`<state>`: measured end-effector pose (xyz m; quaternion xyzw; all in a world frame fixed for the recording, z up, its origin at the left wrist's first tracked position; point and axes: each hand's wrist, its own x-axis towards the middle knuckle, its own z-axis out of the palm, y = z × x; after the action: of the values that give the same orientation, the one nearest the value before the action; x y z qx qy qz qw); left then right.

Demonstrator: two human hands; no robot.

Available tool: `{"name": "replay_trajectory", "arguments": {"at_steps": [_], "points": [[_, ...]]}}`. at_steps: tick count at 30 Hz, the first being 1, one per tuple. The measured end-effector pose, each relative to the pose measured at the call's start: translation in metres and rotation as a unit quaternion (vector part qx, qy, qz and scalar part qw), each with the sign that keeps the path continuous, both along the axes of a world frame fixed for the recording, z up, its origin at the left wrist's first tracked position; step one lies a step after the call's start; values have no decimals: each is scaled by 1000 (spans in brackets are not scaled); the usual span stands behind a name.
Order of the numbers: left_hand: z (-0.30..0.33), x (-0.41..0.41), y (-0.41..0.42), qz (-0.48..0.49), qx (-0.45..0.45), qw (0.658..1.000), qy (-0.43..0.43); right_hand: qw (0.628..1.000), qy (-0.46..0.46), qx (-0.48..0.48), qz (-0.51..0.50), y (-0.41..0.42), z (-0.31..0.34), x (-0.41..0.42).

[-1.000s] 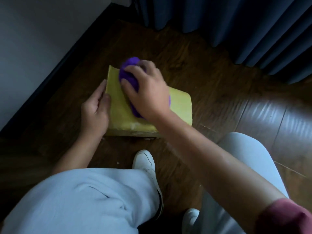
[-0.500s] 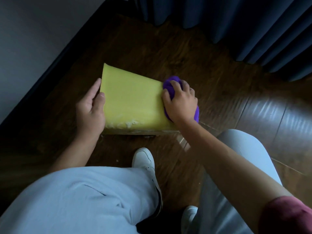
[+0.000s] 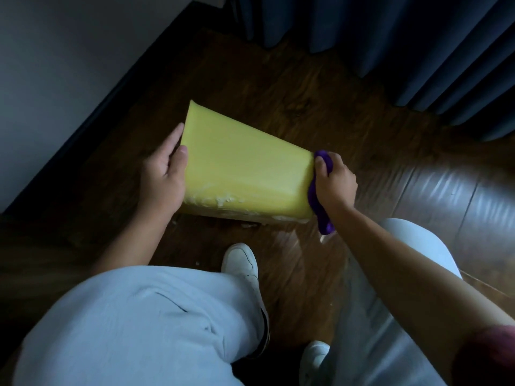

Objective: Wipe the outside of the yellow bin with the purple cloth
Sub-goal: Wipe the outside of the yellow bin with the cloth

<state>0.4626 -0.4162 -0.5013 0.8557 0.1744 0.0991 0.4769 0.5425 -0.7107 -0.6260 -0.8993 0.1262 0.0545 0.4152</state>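
Wood floor [image 3: 278, 79]: right hand [image 3: 333, 183] presses purple cloth [image 3: 316, 201] against yellow bin [image 3: 242, 168] edge.

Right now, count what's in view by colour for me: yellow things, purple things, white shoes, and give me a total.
Yellow: 1, the yellow bin
Purple: 1, the purple cloth
White: 2, the left shoe and the right shoe
Total: 4

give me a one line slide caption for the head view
Crouched on a wooden floor, right hand presses the purple cloth to the yellow bin while left hand steadies it.
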Motion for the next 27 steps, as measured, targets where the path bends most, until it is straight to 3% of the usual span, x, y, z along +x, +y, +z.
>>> {"name": "replay_trajectory", "arguments": {"at_steps": [5, 8, 11, 13, 16, 20, 25, 27], "points": [[-2, -3, 6, 31, -9, 999, 4, 993, 102, -62, -23, -18, 0, -2], [-2, -4, 8, 35, -21, 999, -2, 999, 2, -42, -26, -11, 20, 5], [1, 0, 8, 27, -24, 999, -1, 994, -106, -27, 24, 13, 46, 15], [3, 3, 7, 23, -12, 1000, 0, 988, -131, -34, 67, 32, 55, 14], [4, 2, 5, 21, -2, 1000, -4, 984, -100, -84, 122, 53, 48, 3], [0, 2, 11, -2, 10, 1000, 3, 987, -74, -117, 77, 47, 24, -6], [17, 5, 28, -162, -46, 981, 99, 992, -11, -124, 26, 16, 4, 4], [21, -1, 25, -189, -68, 974, 101, 993, 19, -119, -3, 2, -1, 10]]}}
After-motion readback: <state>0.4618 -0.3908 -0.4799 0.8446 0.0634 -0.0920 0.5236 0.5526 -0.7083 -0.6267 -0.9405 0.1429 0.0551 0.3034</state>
